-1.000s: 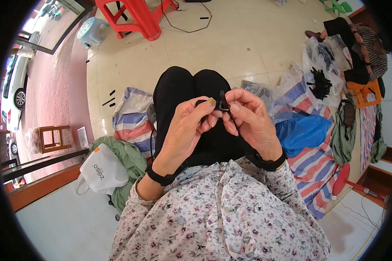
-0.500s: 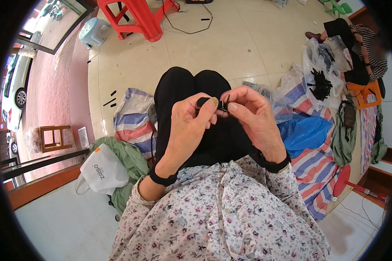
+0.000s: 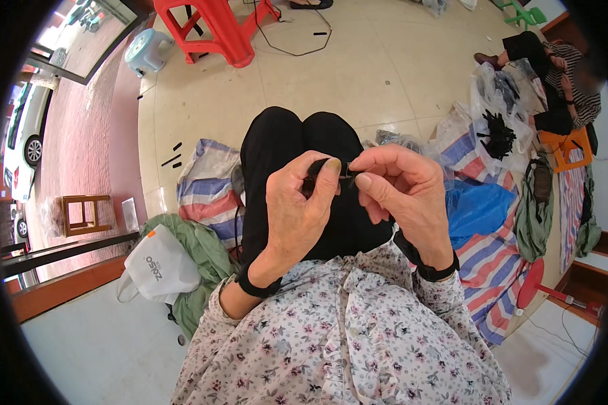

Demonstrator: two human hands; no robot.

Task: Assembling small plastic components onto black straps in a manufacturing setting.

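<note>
Above my black-trousered lap, both hands meet on a small black strap-like piece point(image 3: 345, 170). My left hand point(image 3: 298, 202) pinches its left end between thumb and fingers, the thumb lying on top. At its right end, the thumb and index finger of my right hand point(image 3: 412, 189) close on the piece, while the other fingers curl below. Most of the piece is covered by my fingertips, so its exact kind cannot be made out.
A striped woven sheet point(image 3: 483, 287) and a blue plastic bag point(image 3: 479, 209) lie right, near a see-through bag of black strips point(image 3: 498, 135). Another person point(image 3: 564, 81) sits beyond. Left are a white bag point(image 3: 161, 263) and green cloth point(image 3: 209, 253); a red stool point(image 3: 209, 40) stands ahead.
My right hand has moved a little to the right and turned, its fingers now bent more downward. My left fingers cover more of the black piece's left end.
</note>
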